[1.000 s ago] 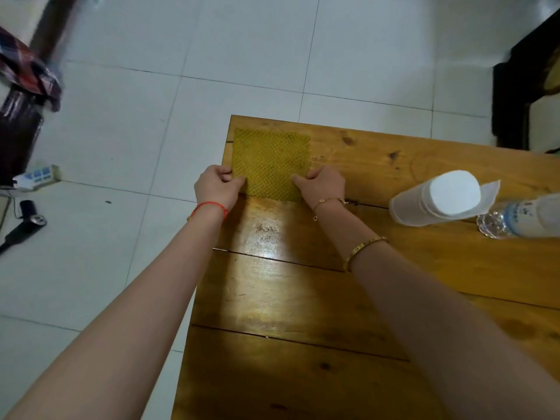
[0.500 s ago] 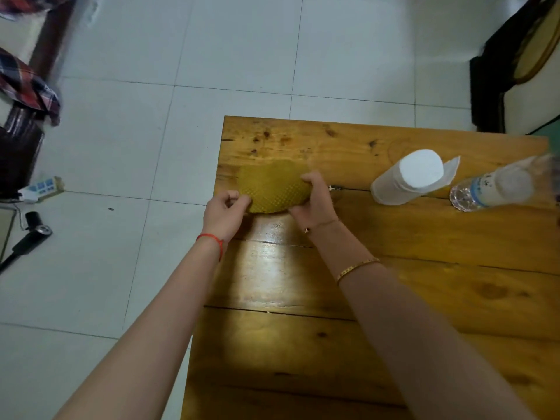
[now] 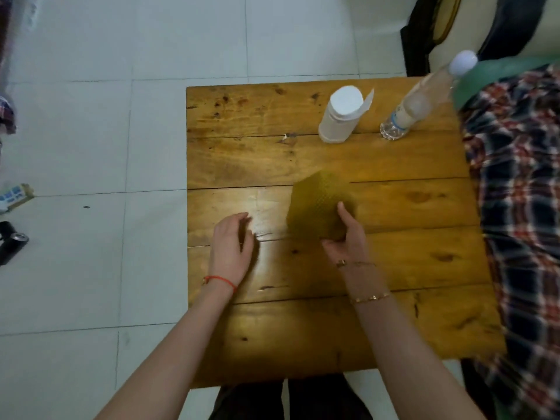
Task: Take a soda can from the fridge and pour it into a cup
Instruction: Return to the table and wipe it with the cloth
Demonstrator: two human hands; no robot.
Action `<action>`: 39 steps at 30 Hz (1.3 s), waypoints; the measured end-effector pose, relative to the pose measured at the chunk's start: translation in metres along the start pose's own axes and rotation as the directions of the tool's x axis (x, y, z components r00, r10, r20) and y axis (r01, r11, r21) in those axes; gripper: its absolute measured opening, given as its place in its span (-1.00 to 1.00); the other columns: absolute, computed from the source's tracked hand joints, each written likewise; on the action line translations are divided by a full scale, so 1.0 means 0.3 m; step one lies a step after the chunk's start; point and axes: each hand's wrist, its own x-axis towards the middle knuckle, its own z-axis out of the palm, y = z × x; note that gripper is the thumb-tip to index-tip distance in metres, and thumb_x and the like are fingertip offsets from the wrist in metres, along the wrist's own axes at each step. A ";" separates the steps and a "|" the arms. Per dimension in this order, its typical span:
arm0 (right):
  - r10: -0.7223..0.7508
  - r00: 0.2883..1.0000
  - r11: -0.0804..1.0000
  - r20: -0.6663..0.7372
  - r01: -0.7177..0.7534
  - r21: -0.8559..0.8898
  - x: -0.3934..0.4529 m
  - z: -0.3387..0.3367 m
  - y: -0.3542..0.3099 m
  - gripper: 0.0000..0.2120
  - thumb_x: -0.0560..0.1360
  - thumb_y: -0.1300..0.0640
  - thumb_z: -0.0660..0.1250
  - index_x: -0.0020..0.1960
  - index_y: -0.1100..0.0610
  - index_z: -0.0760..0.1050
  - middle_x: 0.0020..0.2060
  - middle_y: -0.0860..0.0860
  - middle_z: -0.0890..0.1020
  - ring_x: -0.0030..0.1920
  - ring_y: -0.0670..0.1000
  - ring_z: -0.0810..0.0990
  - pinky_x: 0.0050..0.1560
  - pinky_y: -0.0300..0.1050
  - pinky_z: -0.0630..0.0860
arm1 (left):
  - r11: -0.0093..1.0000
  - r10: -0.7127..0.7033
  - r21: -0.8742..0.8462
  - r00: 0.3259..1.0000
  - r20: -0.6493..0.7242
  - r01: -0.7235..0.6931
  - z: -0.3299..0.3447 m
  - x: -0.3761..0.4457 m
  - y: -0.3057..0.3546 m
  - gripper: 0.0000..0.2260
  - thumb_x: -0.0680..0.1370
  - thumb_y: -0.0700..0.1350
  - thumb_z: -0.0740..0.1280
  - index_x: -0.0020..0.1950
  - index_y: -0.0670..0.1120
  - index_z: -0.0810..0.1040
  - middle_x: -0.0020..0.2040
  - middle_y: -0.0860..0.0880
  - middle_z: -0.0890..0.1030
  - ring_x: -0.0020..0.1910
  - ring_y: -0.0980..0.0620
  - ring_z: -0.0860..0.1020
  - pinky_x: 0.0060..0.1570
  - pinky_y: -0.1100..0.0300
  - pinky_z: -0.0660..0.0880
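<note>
No soda can, cup or fridge is in view. My right hand (image 3: 348, 237) grips a folded yellow-green cloth (image 3: 318, 207) above the middle of the wooden table (image 3: 409, 268), thumb on top of the cloth. My left hand (image 3: 231, 247) hovers over the table's left side with fingers loosely curled, holding nothing, a hand's width left of the cloth.
A white roll of stacked cups or paper (image 3: 342, 115) and a clear plastic water bottle (image 3: 418, 104) stand at the table's far edge. Plaid fabric (image 3: 521, 207) lies along the right edge. White tiled floor (image 3: 91, 147) spreads to the left, with small items near its left border.
The cloth was flat at the table's far left corner, held by both hands. It got folded; now my right hand alone holds it nearer the table's middle, and my left hand has let go.
</note>
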 end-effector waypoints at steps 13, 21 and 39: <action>-0.361 0.900 0.931 -0.245 0.331 -0.156 -0.215 -0.596 -0.243 -0.50 0.50 0.03 0.39 0.40 0.09 0.41 0.29 0.09 0.55 0.28 0.13 0.52 0.29 0.17 0.46 | 0.941 0.075 0.304 0.967 0.244 -0.150 0.230 -0.270 0.082 -0.48 0.65 -0.01 0.07 0.60 -0.02 0.04 0.60 -0.05 0.07 0.59 -0.06 -0.04 0.53 -0.15 -0.06; -0.391 0.900 0.885 -0.195 0.309 -0.347 -0.205 -0.803 -0.324 0.02 0.07 -0.30 0.57 0.44 0.01 0.35 0.35 0.02 0.49 0.33 0.09 0.48 0.39 0.21 0.36 | 0.933 0.034 0.339 0.968 0.248 -0.119 0.393 -0.398 0.161 -0.47 0.65 -0.02 0.08 0.61 0.00 0.00 0.61 -0.03 0.05 0.59 -0.05 -0.04 0.53 -0.16 -0.08; -0.547 0.749 0.165 0.374 0.535 -0.829 -0.220 -0.967 -0.282 -0.66 0.59 0.19 0.28 -0.36 0.12 0.33 -0.49 -0.07 0.31 -0.51 -0.17 0.29 -0.44 -0.39 0.21 | 0.952 -0.029 0.307 0.998 0.054 0.012 0.625 -0.604 0.327 -0.47 0.65 -0.08 0.08 0.61 -0.02 -0.01 0.61 -0.05 0.00 0.59 -0.06 -0.11 0.52 -0.22 -0.12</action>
